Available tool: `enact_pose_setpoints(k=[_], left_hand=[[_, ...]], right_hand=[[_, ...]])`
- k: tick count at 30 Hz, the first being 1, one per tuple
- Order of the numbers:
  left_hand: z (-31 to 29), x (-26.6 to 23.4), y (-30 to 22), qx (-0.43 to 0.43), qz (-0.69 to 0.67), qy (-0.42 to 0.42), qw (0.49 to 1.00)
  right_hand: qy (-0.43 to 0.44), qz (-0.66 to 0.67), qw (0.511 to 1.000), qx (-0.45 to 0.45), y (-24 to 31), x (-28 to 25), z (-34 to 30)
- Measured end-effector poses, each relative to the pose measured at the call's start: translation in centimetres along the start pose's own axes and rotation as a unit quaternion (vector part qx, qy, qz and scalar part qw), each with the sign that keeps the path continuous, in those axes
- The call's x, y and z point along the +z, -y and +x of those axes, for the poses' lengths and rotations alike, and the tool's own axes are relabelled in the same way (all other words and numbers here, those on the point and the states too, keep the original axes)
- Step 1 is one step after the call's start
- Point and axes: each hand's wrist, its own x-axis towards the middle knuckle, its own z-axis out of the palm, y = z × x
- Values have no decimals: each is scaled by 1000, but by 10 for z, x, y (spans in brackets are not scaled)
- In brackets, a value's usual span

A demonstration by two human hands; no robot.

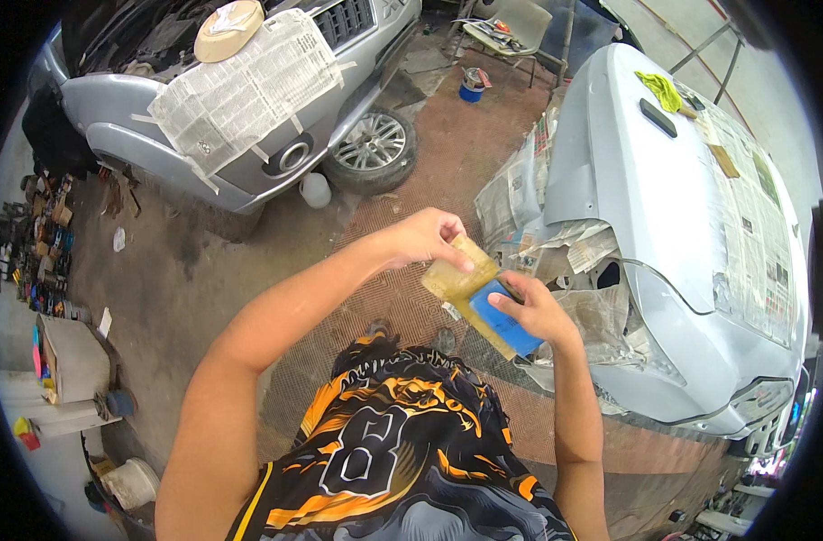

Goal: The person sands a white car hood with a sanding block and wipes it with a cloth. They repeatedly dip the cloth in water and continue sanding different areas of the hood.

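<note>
My left hand [427, 238] pinches the upper end of a tan sheet of sandpaper [458, 276] at chest height. My right hand [534, 307] grips a blue sanding block [511, 326], and the sandpaper folds around it. Both hands meet just left of a silver car body [664, 234] partly masked with newspaper. The underside of the block is hidden by my fingers.
A second silver car [249, 108] with newspaper taped on its front and a round tan disc on top stands at the upper left. A white jug [315, 189] sits by its wheel. Small cans and tools line the left wall [42, 252]. A yellow cloth [661, 88] lies on the right car.
</note>
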Motion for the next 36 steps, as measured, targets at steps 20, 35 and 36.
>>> enact_pose_setpoints(k=[20,35,36], left_hand=[[-16,37,3,-44,-98,-70,992],[6,39,22,-21,186,-205,961],[6,38,23,-23,150,-194,969]], right_hand=[[1,-34,999,-15,15,10,13],[-94,-144,981,-86,12,23,31],[-92,-154,980,-88,10,22,32]])
